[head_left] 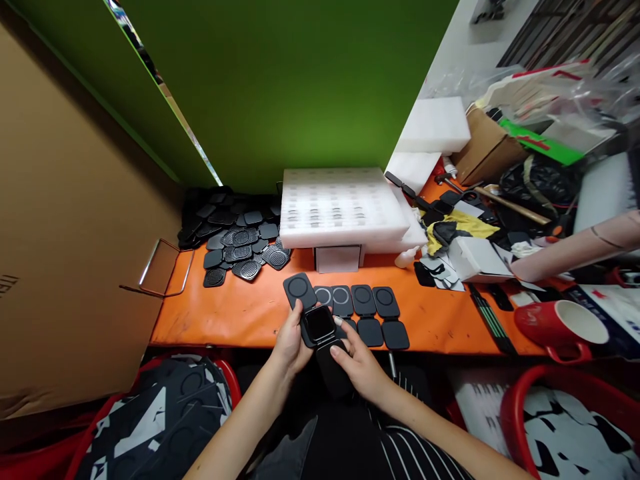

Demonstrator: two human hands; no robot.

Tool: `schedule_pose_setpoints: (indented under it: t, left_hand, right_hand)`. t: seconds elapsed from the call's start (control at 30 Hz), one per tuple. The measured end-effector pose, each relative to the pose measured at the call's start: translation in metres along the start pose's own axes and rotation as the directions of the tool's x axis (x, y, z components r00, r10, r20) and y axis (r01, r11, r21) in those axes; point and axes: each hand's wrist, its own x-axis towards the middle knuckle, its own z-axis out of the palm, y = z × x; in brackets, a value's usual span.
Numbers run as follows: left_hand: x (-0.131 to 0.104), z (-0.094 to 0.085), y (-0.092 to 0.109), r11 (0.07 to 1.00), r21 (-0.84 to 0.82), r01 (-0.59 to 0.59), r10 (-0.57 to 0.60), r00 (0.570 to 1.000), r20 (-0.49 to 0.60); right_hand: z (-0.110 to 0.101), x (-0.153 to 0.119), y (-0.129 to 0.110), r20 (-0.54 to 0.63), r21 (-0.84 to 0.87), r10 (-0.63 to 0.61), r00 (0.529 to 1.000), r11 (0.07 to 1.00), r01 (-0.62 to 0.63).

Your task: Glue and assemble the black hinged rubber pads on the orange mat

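Observation:
My left hand (293,340) grips a folding black charger pad (299,288) by its side; a ring is marked on its raised upper panel. Against its middle is a square, glossy dark piece with a metallic rim (320,323), like a watch face. My right hand (357,363) has its thumb on a black flap (333,370) hanging below that square, its fingers curled at the right edge. Whether the flap and pad are one piece, I cannot tell. Just behind my hands, several similar two-panel black pads (363,300) lie unfolded in a row, some showing pale rings.
On the orange table (225,313), a heap of black panels (243,247) lies back left. White foam blocks (345,207) stand at the back. A red mug (560,327) lies on its side at right. Red tubs (227,380) of scraps flank me; a cardboard sheet (75,200) walls the left.

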Motion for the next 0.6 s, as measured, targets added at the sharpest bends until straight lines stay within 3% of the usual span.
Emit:
schedule_pose_setpoints:
  t: [0.1, 0.2, 0.27, 0.37, 0.47, 0.6]
  left_hand:
    - [-0.004, -0.002, 0.001, 0.994, 0.08, -0.07, 0.069, 0.997, 0.015]
    - [-0.008, -0.017, 0.014, 0.958, 0.225, -0.179, 0.189, 0.982, -0.023]
    - [-0.005, -0.034, 0.03, 0.904, 0.349, -0.247, 0.295, 0.951, -0.091]
    - [0.01, -0.064, 0.057, 0.793, 0.566, -0.228, 0.385, 0.906, -0.175]
    - [0.029, -0.081, 0.077, 0.552, 0.801, -0.231, 0.55, 0.823, -0.142]
    - [0.033, -0.068, 0.073, -0.015, 0.996, -0.083, 0.769, 0.636, 0.065]
  right_hand:
    - [0.002, 0.0, 0.001, 0.016, -0.035, 0.016, 1.0, 0.999, -0.015]
    - [0.0, -0.008, -0.003, 0.093, -0.26, 0.042, 0.995, 0.966, -0.017]
    - [-0.007, -0.016, -0.008, 0.15, -0.488, 0.012, 0.989, 0.871, 0.063]
    - [-0.024, -0.024, -0.015, 0.147, -0.768, -0.108, 0.983, 0.614, 0.182]
    - [-0.04, -0.019, -0.016, 0.085, -0.933, -0.218, 0.972, 0.326, 0.154]
    - [-0.044, 0.003, -0.009, 0.081, -0.994, -0.22, 0.972, 0.058, 0.096]
